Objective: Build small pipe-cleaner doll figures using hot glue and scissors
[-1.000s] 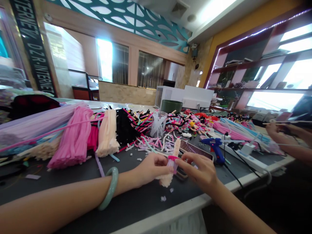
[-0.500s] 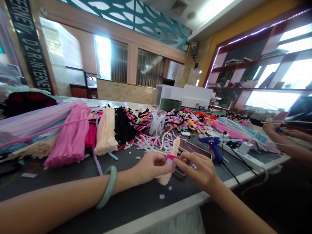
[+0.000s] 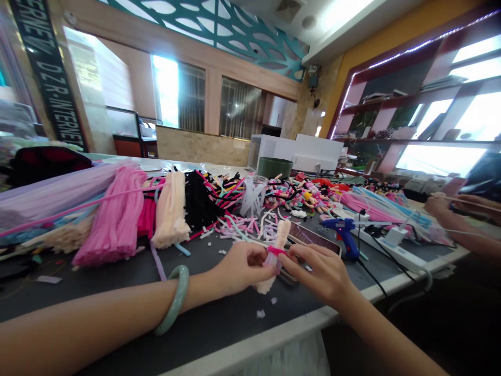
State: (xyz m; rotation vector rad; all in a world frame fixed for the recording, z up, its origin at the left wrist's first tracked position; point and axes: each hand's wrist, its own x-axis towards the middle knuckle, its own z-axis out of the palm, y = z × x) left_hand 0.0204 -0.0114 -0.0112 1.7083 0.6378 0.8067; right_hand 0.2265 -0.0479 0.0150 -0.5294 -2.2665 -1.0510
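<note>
Through my head camera, my left hand (image 3: 242, 269) and right hand (image 3: 317, 274) both pinch a cream pipe-cleaner bundle (image 3: 281, 237) bound with a pink strand (image 3: 276, 251), held over the table (image 3: 219, 308) near its front edge, just beside a phone (image 3: 313, 241) and a blue glue gun (image 3: 340, 235).

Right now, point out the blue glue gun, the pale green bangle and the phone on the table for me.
Blue glue gun (image 3: 341, 225), head view, on the top of its body.
Pale green bangle (image 3: 184, 292), head view, on the band at the wrist.
Phone (image 3: 313, 239), head view, on its screen.
</note>
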